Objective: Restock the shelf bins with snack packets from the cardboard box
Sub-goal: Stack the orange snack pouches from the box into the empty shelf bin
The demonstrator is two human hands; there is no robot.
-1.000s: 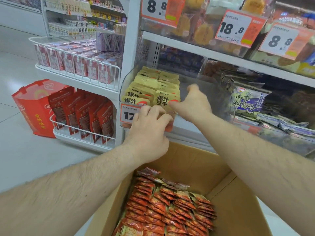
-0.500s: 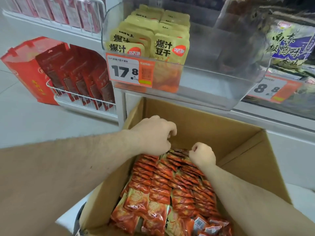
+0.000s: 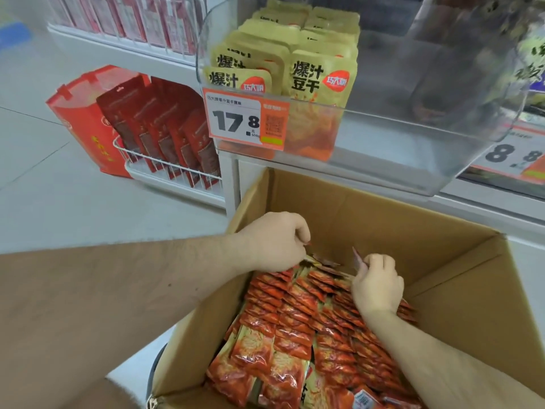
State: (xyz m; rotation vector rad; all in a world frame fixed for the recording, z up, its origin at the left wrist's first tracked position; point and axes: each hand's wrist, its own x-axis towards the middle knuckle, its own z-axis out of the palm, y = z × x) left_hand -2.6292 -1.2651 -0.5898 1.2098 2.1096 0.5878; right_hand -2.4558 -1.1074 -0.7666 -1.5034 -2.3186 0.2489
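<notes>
The left hand (image 3: 275, 240) curls over the box's (image 3: 348, 208) far left corner, fingertips pinching a packet edge. Just right of it, the right hand (image 3: 377, 286) pinches one red packet (image 3: 357, 258) upright above the packets (image 3: 295, 314) filling the box. Above both hands sits the clear bin (image 3: 413, 137), holding yellow packs (image 3: 321, 78) at its left.

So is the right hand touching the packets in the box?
Touching. The head view shows the right hand lying on the red packets in the cardboard box, its fingers pinching one packet's edge.
</notes>
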